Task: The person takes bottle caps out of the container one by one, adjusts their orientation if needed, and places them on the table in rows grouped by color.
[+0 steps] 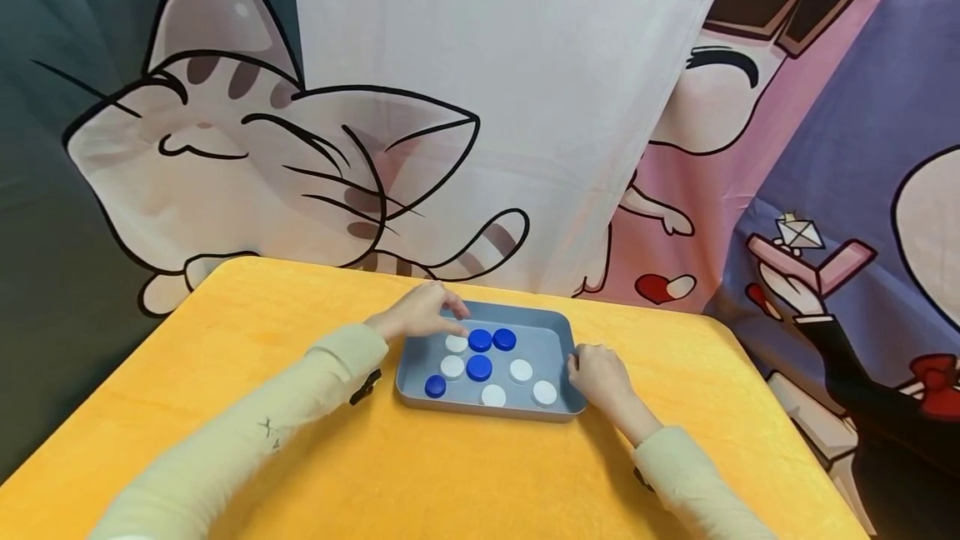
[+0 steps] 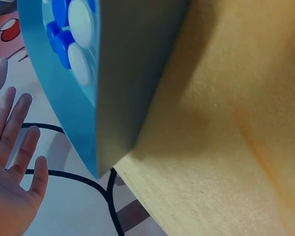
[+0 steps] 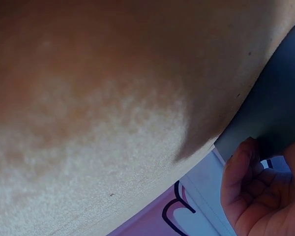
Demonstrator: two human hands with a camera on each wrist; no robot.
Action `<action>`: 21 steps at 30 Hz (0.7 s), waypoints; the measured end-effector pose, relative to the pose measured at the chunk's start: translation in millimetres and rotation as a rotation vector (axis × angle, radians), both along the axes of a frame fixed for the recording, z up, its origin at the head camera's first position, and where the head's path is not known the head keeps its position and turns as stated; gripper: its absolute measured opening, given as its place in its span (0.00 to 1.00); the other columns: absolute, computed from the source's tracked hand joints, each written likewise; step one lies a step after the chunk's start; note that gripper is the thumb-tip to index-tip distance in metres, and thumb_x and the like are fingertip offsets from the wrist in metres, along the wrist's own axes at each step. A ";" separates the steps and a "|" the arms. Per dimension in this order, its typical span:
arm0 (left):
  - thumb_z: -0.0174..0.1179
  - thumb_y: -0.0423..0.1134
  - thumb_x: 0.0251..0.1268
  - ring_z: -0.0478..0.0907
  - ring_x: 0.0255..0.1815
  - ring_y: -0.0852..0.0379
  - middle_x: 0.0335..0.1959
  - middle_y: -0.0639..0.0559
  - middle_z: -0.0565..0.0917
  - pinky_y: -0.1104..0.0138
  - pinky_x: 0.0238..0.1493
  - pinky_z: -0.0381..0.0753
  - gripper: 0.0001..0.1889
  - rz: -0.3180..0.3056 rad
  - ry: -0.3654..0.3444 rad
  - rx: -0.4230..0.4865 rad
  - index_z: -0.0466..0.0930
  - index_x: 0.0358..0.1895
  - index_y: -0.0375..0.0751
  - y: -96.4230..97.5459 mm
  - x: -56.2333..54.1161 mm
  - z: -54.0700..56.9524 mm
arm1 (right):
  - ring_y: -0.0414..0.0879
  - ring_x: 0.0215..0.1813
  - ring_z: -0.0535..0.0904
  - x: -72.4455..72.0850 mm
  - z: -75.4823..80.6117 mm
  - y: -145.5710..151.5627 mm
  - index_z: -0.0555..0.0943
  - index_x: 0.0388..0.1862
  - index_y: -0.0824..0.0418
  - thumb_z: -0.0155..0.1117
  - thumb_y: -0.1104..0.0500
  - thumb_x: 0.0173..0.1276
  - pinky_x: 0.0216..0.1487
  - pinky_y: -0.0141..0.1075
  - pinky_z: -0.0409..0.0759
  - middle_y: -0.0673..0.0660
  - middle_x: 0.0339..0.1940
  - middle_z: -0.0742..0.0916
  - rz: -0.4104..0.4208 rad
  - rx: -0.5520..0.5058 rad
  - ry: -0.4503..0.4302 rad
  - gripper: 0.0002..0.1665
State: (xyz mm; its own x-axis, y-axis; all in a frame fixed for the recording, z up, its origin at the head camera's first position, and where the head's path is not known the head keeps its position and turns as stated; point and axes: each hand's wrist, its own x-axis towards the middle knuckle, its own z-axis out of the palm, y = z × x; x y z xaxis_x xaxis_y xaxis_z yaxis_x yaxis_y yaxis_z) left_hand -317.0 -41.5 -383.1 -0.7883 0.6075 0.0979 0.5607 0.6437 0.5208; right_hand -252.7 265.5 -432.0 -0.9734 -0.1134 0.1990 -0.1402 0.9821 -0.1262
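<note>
Five white discs [image 1: 521, 371] and four blue discs [image 1: 479, 368] lie flat in a grey tray [image 1: 536, 332], most bunched toward its left half. The left hand [image 1: 422, 311] reaches in over the far left corner, fingers loose and spread, pinching nothing; its thumb hangs by the farthest white disc, though I can't tell from here whether it touches. The right hand [image 1: 597, 375] has its fingers curled at the tray's right rim and seems to grip it. I'd judge the step to be sorting out the discs by the left hand while the right steadies the tray; picking one up would call for closing thumb and fingertips low around its edge, without nudging its neighbours. The tray sits on a yellow bench [image 1: 420, 473], a cartoon cloth [image 1: 525, 40] hung behind.
</note>
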 end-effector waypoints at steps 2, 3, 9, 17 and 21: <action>0.69 0.46 0.56 0.81 0.51 0.50 0.43 0.51 0.87 0.56 0.57 0.77 0.16 -0.002 -0.016 -0.006 0.86 0.46 0.43 -1.5 -1.5 -1.0 | 0.46 0.16 0.70 -0.1 -0.2 -0.3 0.77 0.19 0.65 0.62 0.60 0.64 0.19 0.36 0.69 0.55 0.12 0.76 0.000 0.003 0.003 0.15; 0.69 0.46 0.56 0.80 0.51 0.51 0.43 0.51 0.87 0.56 0.57 0.76 0.16 -0.001 -0.022 -0.014 0.86 0.46 0.43 -2.2 -2.5 -1.8 | 0.46 0.16 0.70 -0.3 -0.2 -0.6 0.77 0.19 0.65 0.62 0.60 0.64 0.19 0.36 0.69 0.55 0.12 0.76 -0.001 0.000 0.000 0.15; 0.70 0.50 0.53 0.79 0.49 0.55 0.42 0.54 0.87 0.56 0.58 0.74 0.19 0.028 -0.023 -0.118 0.86 0.45 0.44 -3.4 -9.2 -8.8 | 0.46 0.16 0.69 -0.7 0.4 -1.7 0.78 0.20 0.65 0.62 0.60 0.64 0.20 0.36 0.68 0.55 0.12 0.76 -0.002 -0.012 -0.006 0.14; 0.72 0.50 0.51 0.80 0.47 0.58 0.41 0.56 0.87 0.60 0.57 0.75 0.17 0.035 -0.060 -0.168 0.86 0.43 0.46 -0.4 -16.1 -15.3 | 0.46 0.16 0.69 -0.7 0.7 -2.0 0.77 0.18 0.64 0.61 0.60 0.64 0.19 0.35 0.67 0.54 0.11 0.75 0.000 -0.005 0.005 0.15; 0.72 0.49 0.50 0.81 0.45 0.59 0.40 0.55 0.87 0.62 0.55 0.77 0.18 0.010 -0.068 -0.182 0.86 0.43 0.45 0.2 -18.0 -17.9 | 0.46 0.16 0.69 -0.3 0.7 -1.5 0.77 0.18 0.64 0.61 0.60 0.64 0.19 0.35 0.67 0.54 0.11 0.75 -0.004 -0.002 0.001 0.15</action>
